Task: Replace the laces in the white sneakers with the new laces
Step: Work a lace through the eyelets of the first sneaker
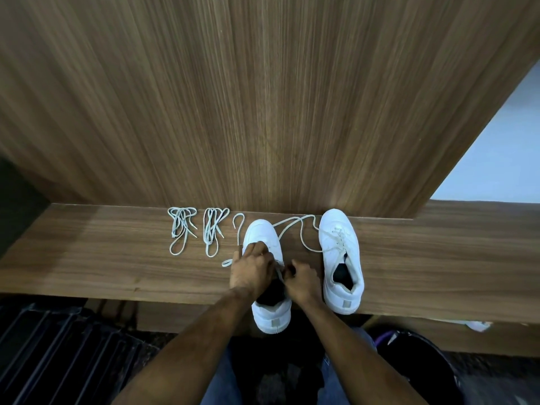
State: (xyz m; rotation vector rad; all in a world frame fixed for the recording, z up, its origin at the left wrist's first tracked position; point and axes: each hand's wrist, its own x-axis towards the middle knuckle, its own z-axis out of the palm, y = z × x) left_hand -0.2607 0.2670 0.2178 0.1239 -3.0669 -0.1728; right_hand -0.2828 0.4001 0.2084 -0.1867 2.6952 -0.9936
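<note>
Looking early-stage: the left sneaker (267, 244) is being unlaced, its lace (279, 271) being pinched by left hand (252, 271) and right hand (302, 280); right sneaker (340, 252) untouched, new laces (195, 230) waiting.

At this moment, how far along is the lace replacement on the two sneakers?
Early. Done: little; two new lace bundles lie untouched on the shelf. In hand: left hand and right hand work the lace at the left sneaker, its ends trailing loose. Left: the right sneaker is still laced, then both need relacing.
</note>
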